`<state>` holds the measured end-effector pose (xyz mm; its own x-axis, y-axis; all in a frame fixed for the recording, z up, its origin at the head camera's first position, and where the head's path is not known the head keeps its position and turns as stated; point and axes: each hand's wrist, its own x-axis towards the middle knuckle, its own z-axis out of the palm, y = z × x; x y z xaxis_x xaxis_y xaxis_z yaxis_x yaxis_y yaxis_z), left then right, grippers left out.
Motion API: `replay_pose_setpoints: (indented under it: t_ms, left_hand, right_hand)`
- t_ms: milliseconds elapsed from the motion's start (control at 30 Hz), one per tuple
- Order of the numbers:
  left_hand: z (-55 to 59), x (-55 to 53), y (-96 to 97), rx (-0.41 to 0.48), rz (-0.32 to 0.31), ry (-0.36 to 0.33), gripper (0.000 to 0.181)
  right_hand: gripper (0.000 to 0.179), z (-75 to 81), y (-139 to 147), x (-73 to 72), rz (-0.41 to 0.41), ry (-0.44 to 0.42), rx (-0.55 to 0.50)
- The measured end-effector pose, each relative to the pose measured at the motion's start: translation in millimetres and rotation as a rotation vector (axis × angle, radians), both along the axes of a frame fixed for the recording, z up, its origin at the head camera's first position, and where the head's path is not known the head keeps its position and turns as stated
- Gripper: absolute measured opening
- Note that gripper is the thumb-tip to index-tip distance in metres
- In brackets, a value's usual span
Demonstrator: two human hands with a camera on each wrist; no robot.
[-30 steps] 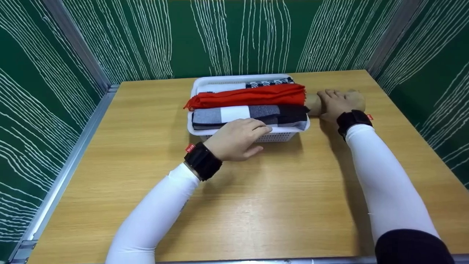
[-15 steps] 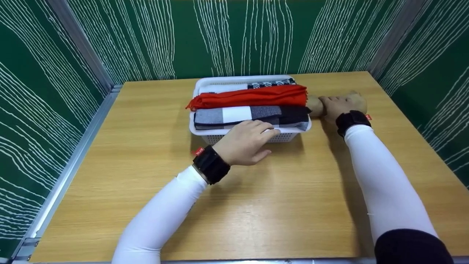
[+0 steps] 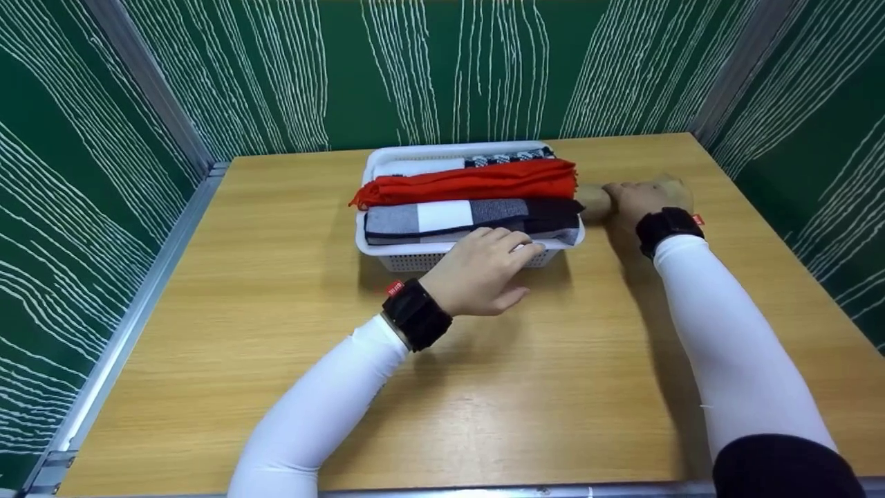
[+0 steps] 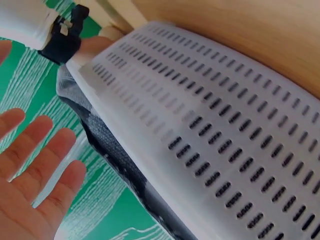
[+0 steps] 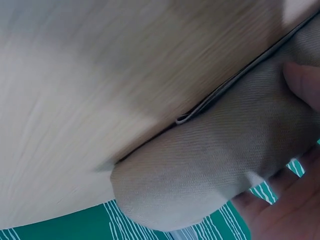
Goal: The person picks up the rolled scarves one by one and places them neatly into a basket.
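My right hand (image 3: 636,202) grips a rolled tan cloth (image 3: 593,200) lying on the table just right of the white basket (image 3: 401,263). In the right wrist view the thumb lies on one side of the tan cloth (image 5: 200,160) and the fingers on the other; a loose edge shows along the roll. At the basket's front rim, my left hand (image 3: 478,273) is held with nothing in it, and the left wrist view shows its fingers (image 4: 40,155) spread beside the slotted basket wall (image 4: 200,90). A folded grey, white and black checked scarf (image 3: 446,216) fills the basket's front.
Behind the checked scarf lies a red fringed scarf (image 3: 477,181), whose left end hangs over the basket's rim. At the back are a white cloth (image 3: 418,166) and a black-and-white patterned one (image 3: 508,159). Green walls (image 3: 387,83) border the wooden table (image 3: 276,277).
My left hand has slid to the right along the basket's front. The fingers of my right hand have curled further round the tan cloth.
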<state>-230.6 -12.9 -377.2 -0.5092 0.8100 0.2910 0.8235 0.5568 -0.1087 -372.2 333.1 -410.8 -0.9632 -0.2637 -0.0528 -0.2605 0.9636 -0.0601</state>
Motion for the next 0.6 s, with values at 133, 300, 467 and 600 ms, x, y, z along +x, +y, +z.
replay_pose_setpoints:
  t_ms: [133,300,467,600]
  left_hand:
    - [-1.4,0.3,5.9,0.013,-0.017,0.002,0.057]
    - [-2.5,0.0,13.0,0.007,-0.040,0.009,0.059]
    - [-4.5,-0.2,20.2,-0.012,-0.041,-0.001,0.062]
    - [-6.6,-1.1,25.4,-0.022,-0.034,-0.003,0.065]
  right_hand:
    - [0.062,-7.1,6.1,-5.4,0.004,0.029,0.019]
    - [0.059,-13.0,11.4,-11.9,0.004,-0.001,-0.006]
    - [0.058,0.3,2.9,3.7,-0.021,-0.045,-0.017]
    - [0.058,-0.7,5.5,4.9,-0.019,-0.049,-0.006]
